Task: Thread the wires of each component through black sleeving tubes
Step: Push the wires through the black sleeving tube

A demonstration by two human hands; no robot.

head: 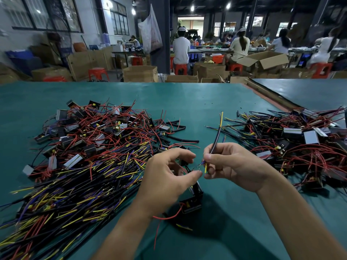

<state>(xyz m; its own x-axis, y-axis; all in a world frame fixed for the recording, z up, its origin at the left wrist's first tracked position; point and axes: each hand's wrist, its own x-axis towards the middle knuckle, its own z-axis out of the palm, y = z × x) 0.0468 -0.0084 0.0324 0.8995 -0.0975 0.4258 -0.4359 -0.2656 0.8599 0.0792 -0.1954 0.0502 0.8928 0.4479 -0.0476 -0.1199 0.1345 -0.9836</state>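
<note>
Mid-thread here: the right hand (236, 166) pinches the lower end of one black sleeving tube (216, 139), held upright above the table (197, 102), with wire tips poking out of its top. The left hand (165, 173) pinches the thin wires (205, 168) just below the tube, and one component (193, 203) dangles underneath. The next move looks like sliding the tube down towards the component, with the wires kept taut. The count: one tube and one component in hand, a few loose tubes (177, 126), and two heaps, the left heap (90, 147) and the right heap (300, 139), both too tangled to count.
</note>
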